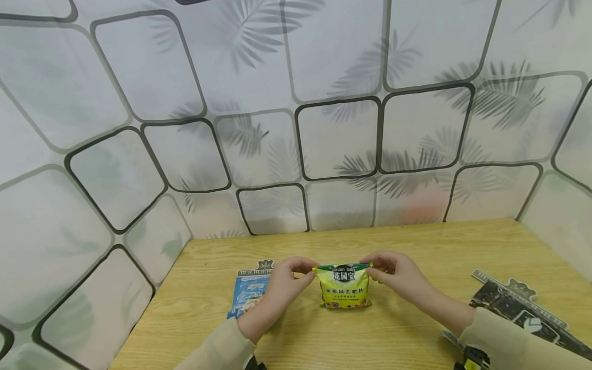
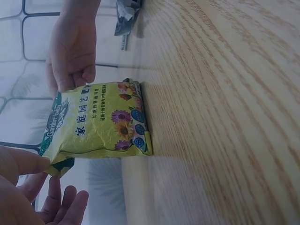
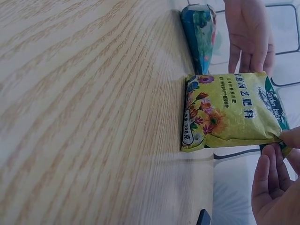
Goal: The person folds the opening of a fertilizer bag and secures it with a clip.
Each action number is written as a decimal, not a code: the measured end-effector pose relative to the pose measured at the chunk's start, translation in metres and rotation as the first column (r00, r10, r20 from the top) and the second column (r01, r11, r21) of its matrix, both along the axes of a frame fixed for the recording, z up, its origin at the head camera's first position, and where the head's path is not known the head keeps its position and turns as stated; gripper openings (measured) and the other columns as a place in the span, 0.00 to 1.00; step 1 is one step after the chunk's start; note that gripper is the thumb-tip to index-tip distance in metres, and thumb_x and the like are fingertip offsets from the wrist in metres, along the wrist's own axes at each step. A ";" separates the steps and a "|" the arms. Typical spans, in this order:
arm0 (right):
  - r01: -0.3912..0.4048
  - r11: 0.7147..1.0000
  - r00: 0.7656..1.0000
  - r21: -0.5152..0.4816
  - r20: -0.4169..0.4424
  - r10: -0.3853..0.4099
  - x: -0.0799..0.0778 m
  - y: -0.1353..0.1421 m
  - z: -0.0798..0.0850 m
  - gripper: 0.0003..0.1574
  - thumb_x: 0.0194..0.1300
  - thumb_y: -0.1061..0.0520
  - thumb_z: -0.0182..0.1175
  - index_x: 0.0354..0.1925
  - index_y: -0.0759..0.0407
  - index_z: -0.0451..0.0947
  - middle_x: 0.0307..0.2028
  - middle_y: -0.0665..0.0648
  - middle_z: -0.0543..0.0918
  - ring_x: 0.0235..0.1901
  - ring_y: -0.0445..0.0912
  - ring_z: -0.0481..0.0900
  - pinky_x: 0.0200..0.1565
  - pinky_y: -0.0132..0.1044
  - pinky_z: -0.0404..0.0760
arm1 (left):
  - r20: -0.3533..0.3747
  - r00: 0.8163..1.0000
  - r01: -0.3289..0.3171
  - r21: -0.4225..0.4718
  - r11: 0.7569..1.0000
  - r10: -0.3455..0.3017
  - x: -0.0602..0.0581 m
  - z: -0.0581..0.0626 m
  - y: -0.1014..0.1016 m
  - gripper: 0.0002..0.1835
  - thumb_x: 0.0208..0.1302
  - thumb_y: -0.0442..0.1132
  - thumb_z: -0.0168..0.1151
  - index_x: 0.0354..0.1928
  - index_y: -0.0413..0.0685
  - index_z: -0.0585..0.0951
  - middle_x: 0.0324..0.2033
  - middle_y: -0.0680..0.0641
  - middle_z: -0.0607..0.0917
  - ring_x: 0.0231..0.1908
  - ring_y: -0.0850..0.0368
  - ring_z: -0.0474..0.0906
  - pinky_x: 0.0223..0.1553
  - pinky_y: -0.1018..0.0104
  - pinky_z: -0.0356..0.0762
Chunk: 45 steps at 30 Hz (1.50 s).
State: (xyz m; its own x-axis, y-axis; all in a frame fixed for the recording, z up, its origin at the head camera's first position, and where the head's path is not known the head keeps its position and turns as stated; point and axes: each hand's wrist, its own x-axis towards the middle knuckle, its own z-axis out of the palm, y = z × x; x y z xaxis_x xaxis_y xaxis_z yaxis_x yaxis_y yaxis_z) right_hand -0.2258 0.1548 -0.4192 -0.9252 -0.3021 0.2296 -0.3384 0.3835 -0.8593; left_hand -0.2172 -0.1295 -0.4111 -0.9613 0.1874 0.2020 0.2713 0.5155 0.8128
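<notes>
Two hands had the bag: L hand [image 1: 283, 287] pinched one top corner, R hand [image 1: 406, 275] the other. The bag [image 1: 344, 290] was upright btwn them, printed front facing the wearer, base at or just above the table [image 1: 393, 336]; contact was hard to tell. Prob. fairly light, soft & pliable, w/ loose fill that'd sag to the btm; film looked glossy, so maybe a bit slippery, not very fragile, tho a hard yank could split a seam. Best hold: flat top edge nr both corners, or a palm under the base. Bag's back didn't show. Farther L, the blue pack [image 1: 247, 295] was partly hidden by L hand. Far R, the black pack [image 1: 497, 306] was part-covered by R sleeve [image 1: 513, 341] & cut off at frame edge; its print was unclear.
</notes>
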 end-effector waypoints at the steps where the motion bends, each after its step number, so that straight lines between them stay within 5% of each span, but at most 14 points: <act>1: 0.001 1.000 1.000 0.000 0.003 -0.001 0.000 0.000 0.000 0.15 0.72 0.62 0.67 0.55 0.67 0.85 0.39 0.60 0.88 0.32 0.39 0.83 0.34 0.30 0.83 | 0.001 1.000 -0.001 0.000 1.000 0.001 0.000 0.000 0.000 0.07 0.70 0.33 0.69 0.47 0.47 0.91 0.45 0.44 0.91 0.46 0.52 0.85 0.43 0.65 0.86; 12: 0.005 1.000 1.000 0.010 0.023 -0.005 0.000 0.001 0.000 0.15 0.73 0.60 0.67 0.55 0.65 0.86 0.38 0.59 0.87 0.32 0.40 0.83 0.33 0.32 0.83 | 0.012 1.000 -0.005 -0.010 1.000 0.005 0.002 0.004 0.002 0.07 0.71 0.33 0.69 0.48 0.47 0.91 0.51 0.42 0.90 0.51 0.45 0.87 0.50 0.56 0.90; 28: 0.006 1.000 0.999 -0.018 0.052 -0.005 0.002 0.000 0.000 0.16 0.73 0.60 0.67 0.55 0.66 0.86 0.30 0.55 0.81 0.26 0.36 0.73 0.28 0.30 0.76 | 0.019 1.000 0.008 -0.026 1.000 -0.007 0.002 0.001 0.001 0.08 0.73 0.34 0.67 0.49 0.46 0.90 0.49 0.43 0.91 0.47 0.49 0.87 0.50 0.54 0.88; 45: 0.078 0.995 0.996 0.064 0.035 -0.080 0.004 -0.002 0.002 0.13 0.72 0.56 0.69 0.52 0.59 0.89 0.47 0.59 0.86 0.36 0.37 0.78 0.35 0.31 0.79 | 0.029 1.000 0.011 -0.035 0.999 -0.010 0.002 -0.002 0.004 0.11 0.71 0.35 0.69 0.52 0.41 0.89 0.48 0.40 0.91 0.48 0.45 0.88 0.50 0.51 0.90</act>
